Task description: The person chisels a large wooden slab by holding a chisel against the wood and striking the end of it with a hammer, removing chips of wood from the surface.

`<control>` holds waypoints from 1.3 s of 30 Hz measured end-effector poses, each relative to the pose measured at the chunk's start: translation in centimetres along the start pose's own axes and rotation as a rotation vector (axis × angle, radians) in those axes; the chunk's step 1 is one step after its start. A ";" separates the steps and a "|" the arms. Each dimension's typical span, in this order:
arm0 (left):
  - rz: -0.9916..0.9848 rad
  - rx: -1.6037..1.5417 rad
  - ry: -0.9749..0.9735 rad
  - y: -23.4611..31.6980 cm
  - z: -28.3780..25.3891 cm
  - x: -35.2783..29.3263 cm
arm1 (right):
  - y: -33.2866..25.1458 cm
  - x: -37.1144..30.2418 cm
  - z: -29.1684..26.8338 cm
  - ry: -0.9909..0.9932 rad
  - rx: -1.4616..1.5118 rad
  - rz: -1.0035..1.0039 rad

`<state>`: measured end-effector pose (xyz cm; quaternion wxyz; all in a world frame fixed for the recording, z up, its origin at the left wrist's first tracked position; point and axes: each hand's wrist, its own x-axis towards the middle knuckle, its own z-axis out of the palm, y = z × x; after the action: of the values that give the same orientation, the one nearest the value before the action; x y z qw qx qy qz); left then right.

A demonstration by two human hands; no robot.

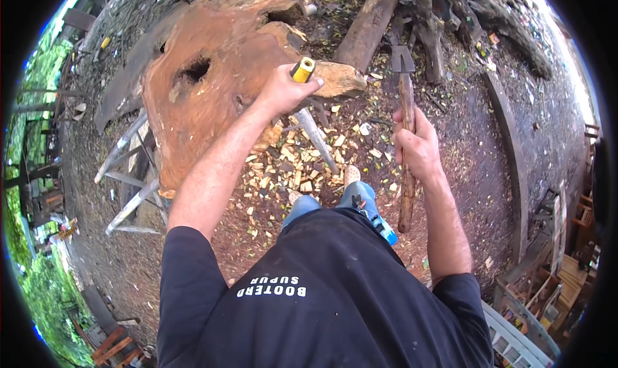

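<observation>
- Hammer (406, 98) upright in the head view, its forked metal head beyond the right hand (418, 148) and the wooden handle running back below it toward the person's side
- Right fingers wrapped round that handle about midway along; the grip is closed on the wood
- Left hand (283, 90) curled tight round a yellow-and-black handle (301, 72), whose round end pokes out above the fist; whatever sits at its lower end is hidden by the hand
- Left fist over the right edge of a big reddish-brown wood slab (215, 98), just beside a pale wooden stub (338, 80); whether it touches the wood, I cannot tell
- Slab spreading forward and left from the fist, with a dark hole (195, 70) in its face and metal legs (138, 197) beneath
- Wood chips (302, 168) strewn on the ground between the slab and the shoes (352, 175)
- Log (370, 27) ahead, near the hammer's head; a curved plank (508, 156) lies well to the right, leaf-strewn ground between it and the right hand
</observation>
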<state>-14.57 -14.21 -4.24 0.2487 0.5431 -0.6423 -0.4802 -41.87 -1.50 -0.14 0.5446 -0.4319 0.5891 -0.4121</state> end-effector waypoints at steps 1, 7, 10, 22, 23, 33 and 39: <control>-0.016 0.033 -0.002 -0.1 0.2 0.2 | 0.1 -0.1 -0.1 0.005 0.007 0.001; 0.087 0.062 0.001 -1.2 1.2 1.3 | -1.6 -0.1 -0.8 -0.002 -0.007 -0.089; 0.067 -0.006 0.019 -0.8 1.4 0.8 | -2.8 0.6 0.4 0.056 0.028 -0.246; 0.040 0.029 -0.042 -1.8 0.8 0.9 | -5.8 2.4 1.8 0.050 -0.200 -0.271; 0.038 0.027 -0.043 -1.6 0.9 0.8 | -5.8 2.3 2.0 0.105 -0.068 -0.341; -0.051 -0.055 -0.024 -1.5 0.7 0.2 | -5.9 2.9 3.2 -0.160 -0.532 0.006; -0.060 -0.025 -0.048 -1.6 1.0 0.8 | -4.2 3.0 4.6 0.105 -0.387 -0.320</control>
<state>-14.89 -14.57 -6.23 0.2254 0.5473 -0.6256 -0.5082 -37.15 -5.65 2.67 0.3486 -0.5938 0.6084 -0.3946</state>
